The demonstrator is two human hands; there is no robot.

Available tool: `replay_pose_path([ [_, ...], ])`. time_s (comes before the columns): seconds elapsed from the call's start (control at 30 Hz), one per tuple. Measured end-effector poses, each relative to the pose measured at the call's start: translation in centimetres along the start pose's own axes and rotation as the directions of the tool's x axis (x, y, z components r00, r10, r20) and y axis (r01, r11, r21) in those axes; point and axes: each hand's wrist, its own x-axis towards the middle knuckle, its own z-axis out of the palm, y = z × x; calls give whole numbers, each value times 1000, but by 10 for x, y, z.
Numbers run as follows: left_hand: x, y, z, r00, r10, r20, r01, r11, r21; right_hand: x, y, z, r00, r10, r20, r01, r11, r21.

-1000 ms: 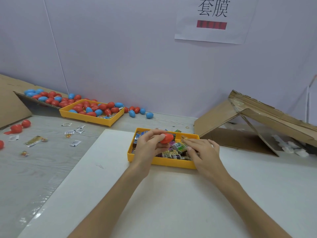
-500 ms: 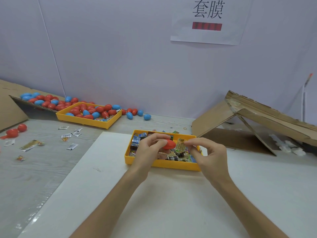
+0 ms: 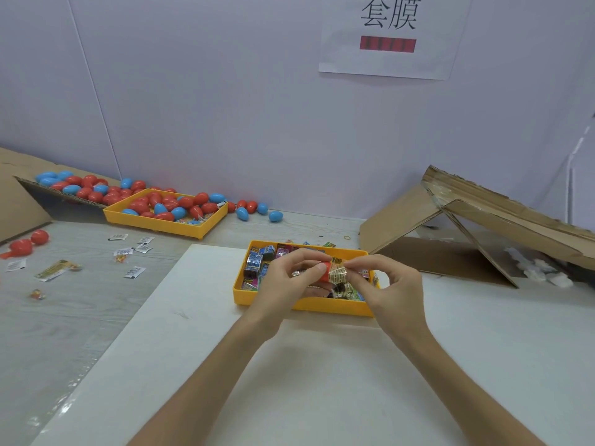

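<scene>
From the head view, the left hand (image 3: pixel 283 284) grips a red egg (image 3: pixel 324 272) above the yellow tray (image 3: pixel 306 304) on a white board (image 3: pixel 289 365). The right hand (image 3: pixel 391 289) pinches a printed film sleeve (image 3: pixel 338 272) against the egg. Grey tabletop (image 3: pixel 64 317), lilac wall (image 3: pixel 225 91) and cardboard (image 3: pixel 450 226) surround.

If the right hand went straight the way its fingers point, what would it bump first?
Probably the red egg in the left hand: the right hand points left at it, pinching a printed film sleeve that touches the egg's end.
</scene>
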Motion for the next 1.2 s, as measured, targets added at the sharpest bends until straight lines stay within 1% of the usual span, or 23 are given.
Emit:
replay_pose_path([
  [0.13,0,0,0,1000,-1,2,1,1000,-3,0,-1,-1,1000,13,11,-13,1000,3],
  [0.23,1,0,0,1000,0,-29,-1,1000,-26,1,0,-3,1000,27,-6,-27,1000,10],
  [0.33,2,0,-2,997,-7,-74,-3,991,-135,2,1,-6,999,42,-16,-42,999,-2],
  [0.4,3,2,-5,996,-19,-87,-1,975,-222,3,3,-7,1000,18,-14,-19,999,-38],
  [0.47,3,3,-7,996,-31,-83,7,963,-268,3,5,-8,1000,-1,-5,1,997,-72],
  [0.63,2,4,-5,997,-60,-45,44,958,-282,3,7,-8,1000,-24,-2,24,997,-73],
  [0.83,1,3,-3,996,-84,-7,79,962,-262,3,6,-7,999,-44,-1,44,998,-39],
  [1.03,1,4,-4,994,-111,20,112,947,-300,3,4,-5,999,-29,17,29,1000,5],
  [1.2,0,4,-4,991,-122,54,133,945,-299,3,2,-4,998,-28,52,27,999,31],
])
